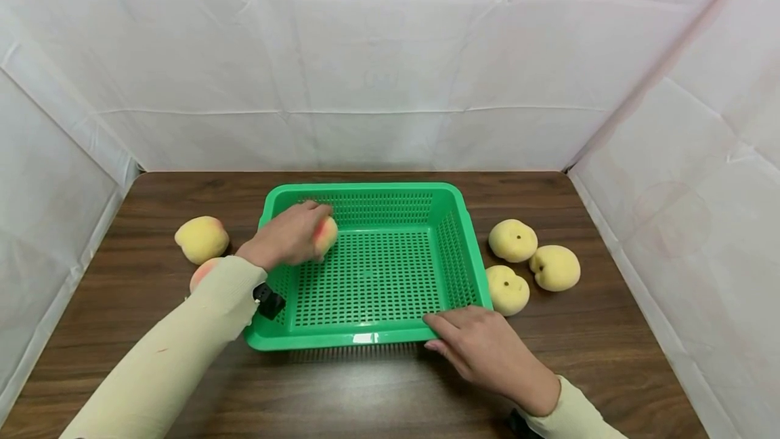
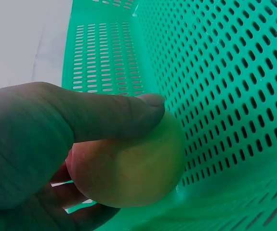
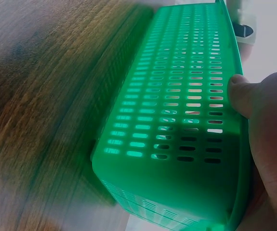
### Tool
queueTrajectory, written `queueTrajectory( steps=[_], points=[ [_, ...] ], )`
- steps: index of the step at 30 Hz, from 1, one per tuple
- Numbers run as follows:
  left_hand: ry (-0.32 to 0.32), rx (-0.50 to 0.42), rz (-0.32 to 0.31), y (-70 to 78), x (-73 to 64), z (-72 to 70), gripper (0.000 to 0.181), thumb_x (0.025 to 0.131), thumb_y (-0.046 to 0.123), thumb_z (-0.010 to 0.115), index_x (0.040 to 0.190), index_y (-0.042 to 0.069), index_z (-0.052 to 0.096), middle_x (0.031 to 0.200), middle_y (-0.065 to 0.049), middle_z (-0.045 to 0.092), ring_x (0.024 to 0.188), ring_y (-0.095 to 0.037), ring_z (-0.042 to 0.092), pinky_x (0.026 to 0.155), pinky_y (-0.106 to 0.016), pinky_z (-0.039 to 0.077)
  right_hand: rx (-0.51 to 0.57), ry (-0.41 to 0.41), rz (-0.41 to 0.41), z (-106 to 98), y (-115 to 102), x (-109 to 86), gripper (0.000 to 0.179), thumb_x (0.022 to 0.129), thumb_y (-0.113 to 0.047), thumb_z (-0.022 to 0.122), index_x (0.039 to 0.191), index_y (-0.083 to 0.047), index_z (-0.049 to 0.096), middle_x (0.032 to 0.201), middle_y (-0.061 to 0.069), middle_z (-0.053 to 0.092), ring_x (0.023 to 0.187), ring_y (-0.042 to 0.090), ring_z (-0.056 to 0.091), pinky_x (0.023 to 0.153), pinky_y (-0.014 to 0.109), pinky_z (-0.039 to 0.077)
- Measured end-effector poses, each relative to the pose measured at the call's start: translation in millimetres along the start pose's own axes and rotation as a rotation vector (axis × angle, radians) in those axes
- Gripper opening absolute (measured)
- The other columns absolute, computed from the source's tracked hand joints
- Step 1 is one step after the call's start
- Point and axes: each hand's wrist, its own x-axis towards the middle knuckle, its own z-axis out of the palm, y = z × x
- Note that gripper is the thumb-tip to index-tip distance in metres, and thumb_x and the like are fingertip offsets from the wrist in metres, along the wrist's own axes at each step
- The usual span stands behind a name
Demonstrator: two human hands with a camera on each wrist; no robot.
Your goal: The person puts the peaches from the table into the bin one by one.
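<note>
Left hand [image 1: 288, 233] curls snugly round 1 peach [image 1: 327, 236] in the basket [image 1: 372, 276], left of centre frame.
Likely light, bruisable; best held round its middle. Right hand [image 1: 481, 347] pinches the rim [image 1: 341, 342], lower right; 5 peaches [image 1: 513, 240] lie outside.

Hands [image 1: 290, 236] [image 1: 481, 344] at green basket [image 1: 365, 273], peach [image 1: 326, 236] in the left
</note>
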Motion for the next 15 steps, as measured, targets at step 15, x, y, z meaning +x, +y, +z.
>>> queueTrajectory(
  steps=[15],
  points=[
    [-0.018, 0.025, 0.006, 1.5, 2.8, 3.4, 0.072, 0.088, 0.011, 0.082, 0.151, 0.000, 0.049, 0.152, -0.025, 0.052, 0.136, -0.043, 0.054, 0.106, -0.054, 0.051, -0.005, -0.008, 0.007, 2.3, 0.5, -1.3, 0.038, 0.109, -0.044, 0.052, 0.118, -0.012, 0.070, 0.098, -0.004, 0.076, 0.086, 0.012, 0.075, 0.073, 0.034, 0.060]
  ],
)
